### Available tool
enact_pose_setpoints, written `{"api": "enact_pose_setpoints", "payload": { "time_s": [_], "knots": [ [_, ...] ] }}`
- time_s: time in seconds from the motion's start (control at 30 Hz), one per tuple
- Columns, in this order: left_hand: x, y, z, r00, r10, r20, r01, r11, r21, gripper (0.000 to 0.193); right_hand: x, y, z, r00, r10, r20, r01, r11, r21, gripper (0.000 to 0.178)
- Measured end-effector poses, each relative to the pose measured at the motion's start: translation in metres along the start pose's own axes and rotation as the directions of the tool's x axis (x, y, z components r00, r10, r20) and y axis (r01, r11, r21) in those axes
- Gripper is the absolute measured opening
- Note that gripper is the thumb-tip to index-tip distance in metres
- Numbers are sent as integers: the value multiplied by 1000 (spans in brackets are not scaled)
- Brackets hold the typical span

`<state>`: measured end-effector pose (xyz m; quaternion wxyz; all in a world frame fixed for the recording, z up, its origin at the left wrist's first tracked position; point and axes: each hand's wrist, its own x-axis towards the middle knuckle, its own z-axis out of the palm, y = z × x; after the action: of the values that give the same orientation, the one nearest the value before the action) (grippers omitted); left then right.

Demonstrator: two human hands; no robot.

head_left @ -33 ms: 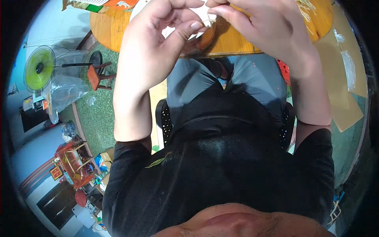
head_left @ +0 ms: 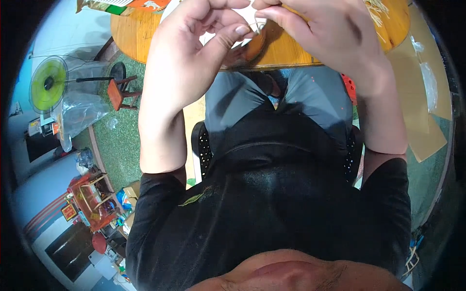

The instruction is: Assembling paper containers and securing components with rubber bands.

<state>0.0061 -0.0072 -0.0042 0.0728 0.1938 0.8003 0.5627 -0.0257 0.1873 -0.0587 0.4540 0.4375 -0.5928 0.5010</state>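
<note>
Over the near edge of a round wooden table (head_left: pixel 286 51), my two hands are close together at the top of the view. My left hand (head_left: pixel 194 53) has its thumb and finger pinched on a thin pale strip (head_left: pixel 257 24). From the other side, my right hand (head_left: pixel 325 36) has thumb and fingertips pressed together at the strip's upper end. The strip's exact kind is too small to tell. Beneath the hands lies a white round surface (head_left: pixel 206 38), perhaps a plate, largely hidden. Several similar pale strips (head_left: pixel 376 12) lie on the table beyond my right hand.
An orange and green printed package (head_left: pixel 141 5) lies at the table's far left. A green-bladed fan (head_left: pixel 48 83) and a small red stool (head_left: pixel 116 94) stand on the left. Flat cardboard (head_left: pixel 422 128) covers floor on the right. My legs are under the table edge.
</note>
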Motion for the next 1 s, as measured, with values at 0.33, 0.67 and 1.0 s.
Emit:
{"api": "enact_pose_setpoints", "payload": {
  "time_s": [0.33,0.67,1.0],
  "knots": [
    [15,-13,-18,962,-160,223,189,975,-113,6,9,-3,0,985,64,160,-64,998,-7,7],
    [22,-24,-20,951,-192,242,239,953,-186,5,-3,-74,12,937,336,-95,-322,728,-604,17],
    [33,-40,-15,945,-169,278,262,902,-344,3,-8,-79,24,827,546,-132,-534,692,-486,16]
  ]
}}
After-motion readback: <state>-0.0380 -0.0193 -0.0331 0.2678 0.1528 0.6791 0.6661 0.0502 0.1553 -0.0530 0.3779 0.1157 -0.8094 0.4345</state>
